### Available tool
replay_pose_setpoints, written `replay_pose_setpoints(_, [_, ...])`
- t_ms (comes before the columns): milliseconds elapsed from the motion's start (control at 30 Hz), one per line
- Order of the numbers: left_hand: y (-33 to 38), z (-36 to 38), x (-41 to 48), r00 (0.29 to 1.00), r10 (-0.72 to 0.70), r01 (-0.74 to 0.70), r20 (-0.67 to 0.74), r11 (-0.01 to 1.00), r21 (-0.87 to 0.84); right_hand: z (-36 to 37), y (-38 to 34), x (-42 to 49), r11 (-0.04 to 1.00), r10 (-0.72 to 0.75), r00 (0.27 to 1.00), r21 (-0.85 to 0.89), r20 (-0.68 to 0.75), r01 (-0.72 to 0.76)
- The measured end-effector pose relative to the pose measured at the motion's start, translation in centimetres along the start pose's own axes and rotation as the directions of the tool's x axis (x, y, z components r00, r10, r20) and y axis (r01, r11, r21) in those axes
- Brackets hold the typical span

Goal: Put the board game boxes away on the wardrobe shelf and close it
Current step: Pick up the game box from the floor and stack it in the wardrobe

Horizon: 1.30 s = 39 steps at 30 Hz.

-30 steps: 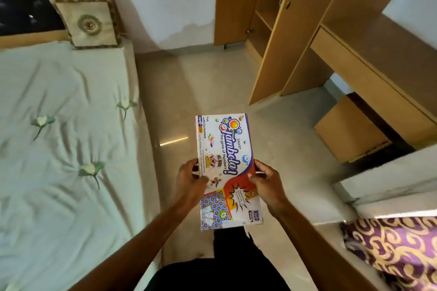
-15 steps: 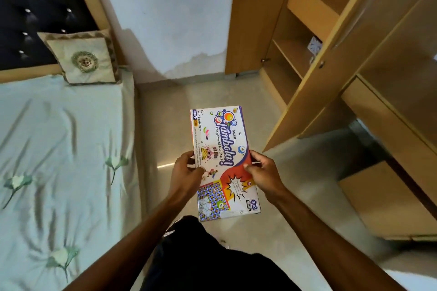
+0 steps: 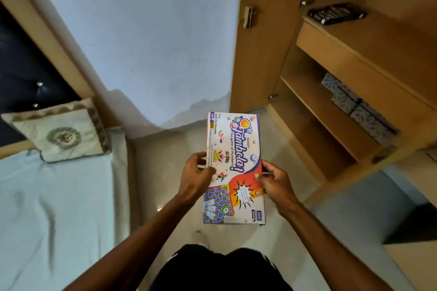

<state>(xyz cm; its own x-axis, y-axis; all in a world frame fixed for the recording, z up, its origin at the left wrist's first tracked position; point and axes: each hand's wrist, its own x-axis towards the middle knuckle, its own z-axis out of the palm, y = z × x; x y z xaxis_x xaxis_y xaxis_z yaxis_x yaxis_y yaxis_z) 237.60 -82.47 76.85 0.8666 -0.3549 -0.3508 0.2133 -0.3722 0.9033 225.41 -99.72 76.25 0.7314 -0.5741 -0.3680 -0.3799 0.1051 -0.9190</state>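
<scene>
The person carries the Tambola game box [image 3: 233, 168] flat and lengthwise, the left hand [image 3: 196, 173] clamped on its left edge and the right hand [image 3: 274, 178] on its right, probably so the two-sided grip keeps it level for sliding onto a shelf. The open wardrobe [image 3: 343, 92] stands up and right of the grip, a dark box [image 3: 337, 15] on its upper shelf; the bed [image 3: 54, 196] lies left, bare floor [image 3: 165, 172] beneath.
</scene>
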Motion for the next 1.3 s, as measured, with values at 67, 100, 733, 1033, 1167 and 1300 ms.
replay_pose_setpoints(67, [2.7,0.5,4.9,0.999,0.007,-0.008,0.033,0.999,0.035,0.3,-1.8,4.0,0.999,0.019,0.998,0.037,-0.056,-0.017])
replay_pose_setpoints(100, [3.8,0.9,6.8,0.999,0.009,-0.012,0.051,0.999,0.053,0.4,-2.5,5.6,0.998,0.029,0.996,0.050,-0.079,-0.025])
replay_pose_setpoints(733, [27.1,23.9,44.1,0.936,0.127,-0.169,0.327,0.980,0.102,-15.9,-17.6,42.8,0.986,0.022,0.922,0.161,-0.388,0.044])
replay_pose_setpoints(1033, [37.4,39.5,57.5,0.884,0.218,-0.265,0.414,0.962,0.058,-29.0,-23.4,58.4,0.987,0.003,0.869,0.143,-0.495,0.078])
replay_pose_setpoints(1167, [42.1,46.7,64.2,0.871,0.239,-0.295,0.429,0.953,0.068,-34.7,-25.8,66.5,0.990,-0.002,0.865,0.123,-0.502,0.074])
replay_pose_setpoints(1300, [46.9,53.2,70.4,0.866,0.212,-0.284,0.452,0.954,0.098,-40.0,-28.5,73.2,0.986,0.018,0.872,0.155,-0.489,0.067])
